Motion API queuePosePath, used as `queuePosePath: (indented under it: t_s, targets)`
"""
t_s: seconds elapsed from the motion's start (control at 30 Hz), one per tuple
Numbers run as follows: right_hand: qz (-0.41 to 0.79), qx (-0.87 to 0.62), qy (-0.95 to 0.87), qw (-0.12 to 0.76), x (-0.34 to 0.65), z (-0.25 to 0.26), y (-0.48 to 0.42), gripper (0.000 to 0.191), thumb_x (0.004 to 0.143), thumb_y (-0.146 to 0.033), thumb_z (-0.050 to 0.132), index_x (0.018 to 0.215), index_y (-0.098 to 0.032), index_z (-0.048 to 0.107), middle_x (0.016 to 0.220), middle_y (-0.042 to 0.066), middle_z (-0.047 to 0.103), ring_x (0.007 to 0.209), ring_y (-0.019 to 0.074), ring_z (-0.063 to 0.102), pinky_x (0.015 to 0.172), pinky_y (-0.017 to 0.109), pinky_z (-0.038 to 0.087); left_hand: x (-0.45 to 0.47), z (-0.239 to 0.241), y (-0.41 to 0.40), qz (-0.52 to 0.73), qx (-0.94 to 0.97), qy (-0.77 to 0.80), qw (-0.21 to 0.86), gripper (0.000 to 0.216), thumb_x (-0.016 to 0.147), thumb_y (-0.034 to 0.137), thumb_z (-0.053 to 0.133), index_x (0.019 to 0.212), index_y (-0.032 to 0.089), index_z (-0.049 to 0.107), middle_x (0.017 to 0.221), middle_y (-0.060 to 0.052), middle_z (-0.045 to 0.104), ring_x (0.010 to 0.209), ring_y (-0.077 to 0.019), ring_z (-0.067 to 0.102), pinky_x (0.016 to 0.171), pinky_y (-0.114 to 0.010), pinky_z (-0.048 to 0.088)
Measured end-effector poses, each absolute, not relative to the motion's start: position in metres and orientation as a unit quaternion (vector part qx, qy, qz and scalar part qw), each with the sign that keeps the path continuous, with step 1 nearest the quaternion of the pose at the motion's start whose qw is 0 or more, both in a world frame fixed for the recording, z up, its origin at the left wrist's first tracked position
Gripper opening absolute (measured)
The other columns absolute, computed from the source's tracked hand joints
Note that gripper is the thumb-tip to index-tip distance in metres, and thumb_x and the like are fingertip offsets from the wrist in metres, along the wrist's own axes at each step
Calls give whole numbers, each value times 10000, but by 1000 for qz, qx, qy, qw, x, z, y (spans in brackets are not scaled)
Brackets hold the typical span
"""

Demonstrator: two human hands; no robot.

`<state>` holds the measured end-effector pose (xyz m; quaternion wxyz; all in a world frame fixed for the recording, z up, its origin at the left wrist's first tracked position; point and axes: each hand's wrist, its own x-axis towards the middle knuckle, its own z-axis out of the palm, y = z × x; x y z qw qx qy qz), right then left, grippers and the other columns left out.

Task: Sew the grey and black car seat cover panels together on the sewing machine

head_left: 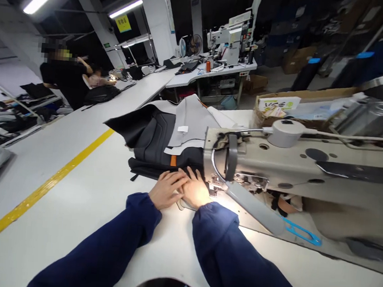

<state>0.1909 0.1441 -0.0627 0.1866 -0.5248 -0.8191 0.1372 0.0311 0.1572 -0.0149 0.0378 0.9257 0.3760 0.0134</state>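
- White worktable (84,197), long, yellow stripe down it.
- Sewing machine (295,169), beige, at right, lamp lit over the needle.
- Black and grey padded fabric piece (165,137), spread on the table left of the machine head.
- Left hand (167,189) and right hand (195,190), side by side, touching, fingers flat and unclenched on the fabric's near edge.
- Blue scissors (300,232) under the machine arm.

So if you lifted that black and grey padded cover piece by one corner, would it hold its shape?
Probably not. The black and grey padded fabric cover lies draped in folds on the white table, so it likely flops. Its layered bulk suggests some weight. Both the left hand and right hand press it flat, hinting it shifts easily.
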Motion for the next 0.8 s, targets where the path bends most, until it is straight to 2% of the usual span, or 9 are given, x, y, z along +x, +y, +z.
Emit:
queuePosePath:
  t_s: [0.13, 0.2, 0.27, 0.37, 0.43, 0.53, 0.63, 0.8]
  targets:
    - [96, -523, -821, 206, 189, -65, 148, 493, 968, -366, 302, 1387, -155, 452, 1499, 73, 354, 1415, 329, 198, 1138, 553, 146, -53, -15, 187, -30, 863, 494, -102, 766, 730, 48, 463, 1466, 191, 309, 1545, -86, 249, 1404, -279, 209, 1137, -478, 139]
    - [77, -522, -824, 206, 189, -67, 149, 487, 965, -364, 320, 1373, -145, 470, 1507, 96, 334, 1412, 326, 212, 1134, 541, 176, -71, -10, 208, -57, 846, 515, -124, 814, 704, 22, 472, 1474, 202, 283, 1549, -99, 228, 1396, -300, 209, 1134, -491, 121]
    - [45, -543, -810, 217, 189, -68, 149, 505, 953, -372, 354, 1396, -144, 437, 1556, 128, 192, 1431, 325, 152, 1131, 527, 205, -76, -3, 229, -89, 847, 513, -110, 786, 712, 42, 494, 1459, 193, 303, 1491, -136, 323, 1341, -315, 297, 1119, -481, 163]
    - [1, -624, -742, 247, 187, -68, 153, 590, 949, -407, 358, 1467, -130, 297, 1568, 180, -53, 1435, 376, 49, 1111, 551, 236, -78, 2, 249, -121, 843, 520, -65, 570, 754, 77, 477, 1321, 131, 459, 1221, -157, 560, 1145, -282, 495, 1009, -402, 341]
    - [-4, -666, -704, 246, 182, -69, 157, 640, 951, -437, 339, 1482, -92, 242, 1556, 223, -70, 1413, 442, 69, 1080, 573, 277, -83, -1, 246, -124, 837, 532, -43, 396, 777, 111, 473, 1166, 134, 543, 1068, -132, 622, 1019, -262, 564, 901, -365, 416]
    - [-21, -656, -723, 218, 169, -70, 158, 630, 939, -459, 361, 1474, -134, 291, 1568, 192, -31, 1374, 525, 97, 1046, 612, 288, -98, -10, 214, -127, 826, 549, -16, 246, 794, 165, 490, 1032, 159, 552, 997, -110, 643, 942, -252, 598, 815, -345, 452]
    - [-31, -608, -768, 198, 151, -68, 141, 597, 921, -478, 395, 1459, -224, 344, 1578, 138, -46, 1333, 582, 132, 1021, 682, 238, -115, -17, 157, -133, 810, 570, -5, 212, 787, 172, 489, 994, 157, 534, 986, -116, 646, 934, -254, 611, 782, -334, 465]
    - [12, -506, -837, 208, 111, -62, 81, 635, 906, -533, 414, 1454, -217, 353, 1578, 134, -44, 1322, 573, 178, 1029, 712, 197, -156, -19, 36, -186, 731, 654, 54, 327, 722, 111, 469, 1039, 162, 532, 1084, -131, 636, 1034, -279, 605, 849, -368, 466]
